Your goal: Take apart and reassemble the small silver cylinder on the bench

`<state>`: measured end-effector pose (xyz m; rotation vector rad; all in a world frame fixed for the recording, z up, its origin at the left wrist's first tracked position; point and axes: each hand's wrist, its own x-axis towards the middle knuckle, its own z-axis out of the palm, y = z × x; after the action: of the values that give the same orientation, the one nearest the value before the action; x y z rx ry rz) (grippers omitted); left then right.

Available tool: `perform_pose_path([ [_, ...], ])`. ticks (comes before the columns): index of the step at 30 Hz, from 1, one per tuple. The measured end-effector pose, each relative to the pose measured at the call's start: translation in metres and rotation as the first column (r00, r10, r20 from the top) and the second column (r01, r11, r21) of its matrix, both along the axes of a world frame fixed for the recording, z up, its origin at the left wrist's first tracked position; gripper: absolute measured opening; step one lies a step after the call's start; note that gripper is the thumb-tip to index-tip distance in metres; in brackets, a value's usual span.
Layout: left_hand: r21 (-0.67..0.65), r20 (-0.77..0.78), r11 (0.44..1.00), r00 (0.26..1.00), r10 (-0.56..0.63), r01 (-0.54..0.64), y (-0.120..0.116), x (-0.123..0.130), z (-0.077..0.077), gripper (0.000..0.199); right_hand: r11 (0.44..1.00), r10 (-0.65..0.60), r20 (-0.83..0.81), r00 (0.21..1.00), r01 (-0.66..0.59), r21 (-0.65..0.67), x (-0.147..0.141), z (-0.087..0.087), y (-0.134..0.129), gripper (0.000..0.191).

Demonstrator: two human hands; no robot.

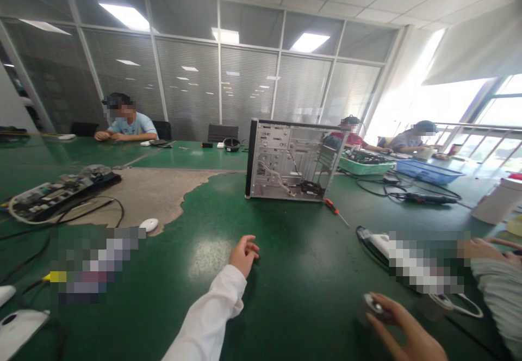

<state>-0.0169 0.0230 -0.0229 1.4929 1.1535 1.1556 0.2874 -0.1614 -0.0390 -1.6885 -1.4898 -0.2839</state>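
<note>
My left hand (243,255), in a white sleeve, is over the green table (285,274) with its fingers loosely bent and apart, holding nothing. At the lower right, my right hand (403,328) pinches a small rounded silver-and-dark object (376,305) between thumb and fingers; its exact kind is blurred. Beyond my hands stands an open computer case (291,160), upright, with its side panel off and cables inside. Close to the case's lower right corner lies an orange-handled screwdriver (332,206).
A white power strip (383,244) lies at right, beside a co-worker's hand (485,249) in a grey sleeve. Green (362,168) and blue baskets (428,173) stand behind. At left are an electronic assembly (61,192) with cables and a white disc (149,224). Other people sit farther back.
</note>
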Motion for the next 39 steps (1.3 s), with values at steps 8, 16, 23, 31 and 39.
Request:
perform_pose_path([
  [8, 0.003, 0.037, 0.998, 0.997, 0.07, -0.07, 0.003, -0.006, 0.001, 0.038, 0.769, 0.607, -0.216, 0.764, -0.634, -0.082, -0.143, 0.043, 0.117, 0.026],
  [16, 0.116, -0.028, 0.974, 0.979, 0.201, -0.197, 0.011, -0.023, 0.001, 0.045, 0.696, 0.655, -0.413, 0.633, -0.718, 0.002, -0.198, 0.022, 0.197, 0.062],
  [23, 0.29, -0.264, 0.949, 0.942, 0.207, -0.127, 0.017, -0.031, 0.0, 0.054, 0.694, 0.611, -0.586, 0.533, -0.717, 0.071, -0.174, -0.009, 0.206, 0.063],
  [31, 0.448, -0.498, 0.892, 0.845, 0.196, 0.057, 0.021, -0.028, 0.014, 0.057, 0.697, 0.546, -0.676, 0.495, -0.716, 0.039, -0.164, -0.004, 0.208, 0.052],
  [39, 0.466, -0.599, 0.877, 0.772, 0.214, 0.118, 0.019, -0.024, 0.016, 0.045, 0.687, 0.536, -0.661, 0.525, -0.727, -0.021, -0.163, 0.004, 0.205, 0.047],
])
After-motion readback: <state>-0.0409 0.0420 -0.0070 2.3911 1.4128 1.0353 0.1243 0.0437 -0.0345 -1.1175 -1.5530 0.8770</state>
